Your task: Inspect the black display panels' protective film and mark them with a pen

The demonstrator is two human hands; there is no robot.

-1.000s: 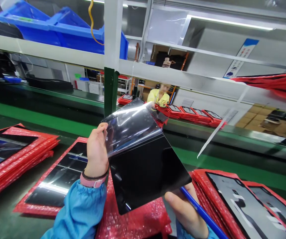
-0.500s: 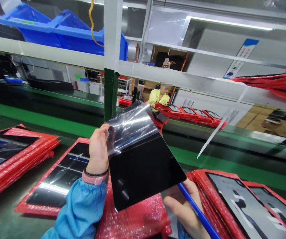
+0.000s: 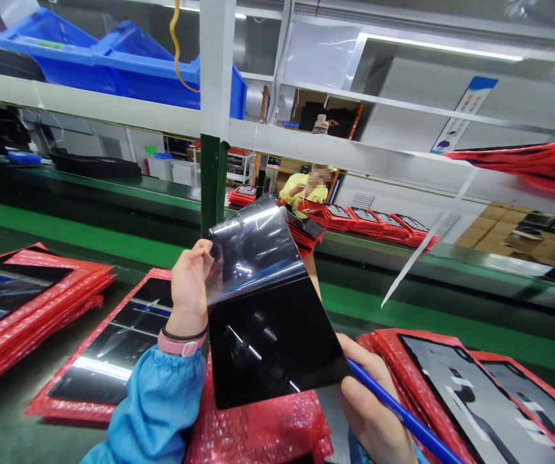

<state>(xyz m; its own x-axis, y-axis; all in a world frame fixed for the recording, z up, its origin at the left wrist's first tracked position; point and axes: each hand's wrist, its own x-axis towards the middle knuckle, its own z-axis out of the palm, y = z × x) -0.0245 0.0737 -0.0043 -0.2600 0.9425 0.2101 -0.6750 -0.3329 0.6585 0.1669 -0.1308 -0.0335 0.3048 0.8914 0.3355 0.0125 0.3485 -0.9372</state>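
A black glass screen panel (image 3: pixel 277 341) is held up tilted in front of me. Clear protective film (image 3: pixel 255 258) lies folded back over its upper half, with light glinting off it. My left hand (image 3: pixel 191 274) pinches the film at its left edge. At the panel's lower right corner is my right hand (image 3: pixel 374 399), with thumb and fingers closed on it. A long blue stick (image 3: pixel 398 409) also sits in that hand, one end against the corner. Below the panel lies red bubble wrap (image 3: pixel 258 425).
Stacks of red bubble bags with panels stand at left (image 3: pixel 26 309) and right (image 3: pixel 451 386). One bagged panel (image 3: pixel 113 348) lies beside my left arm. A white shelf beam (image 3: pixel 306 138) and post cross ahead, with blue bins (image 3: pixel 98 61) above. A co-worker in yellow (image 3: pixel 301 190) is across the line.
The panel has tilted slightly and its reflections have shifted. My right hand has risen a little along its corner, and the blue stick now lies flatter. My left hand barely moved.
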